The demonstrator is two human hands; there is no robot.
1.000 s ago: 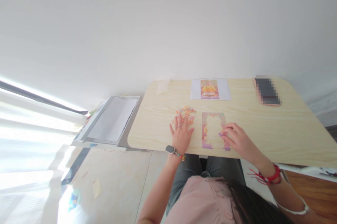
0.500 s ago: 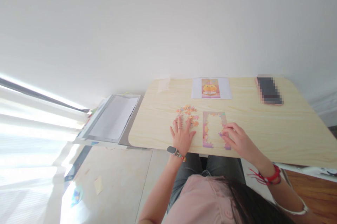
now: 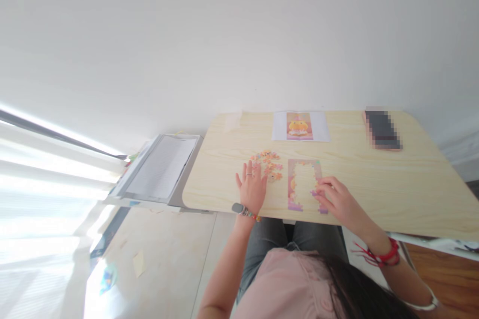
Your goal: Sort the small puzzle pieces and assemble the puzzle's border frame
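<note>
We see the table (image 3: 374,179), bare wood far beyond the fingertips. The puzzle frame (image 3: 304,185) lies between the 2 hands, near the table's front edge. Our right hand (image 3: 337,199) rests fingers bunched on its right border. Our left hand (image 3: 251,186), fingers spread flat, touches the loose pieces (image 3: 268,163).

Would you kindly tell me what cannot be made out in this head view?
- Phone: screen pixelated, contents unreadable.
- Loose puzzle pieces: too small to tell shapes; left hand covers some.
- Puzzle frame: right hand hides its near right side.
- Whether the right fingers pinch a piece: too small.
- Reference picture: details too small.
</note>
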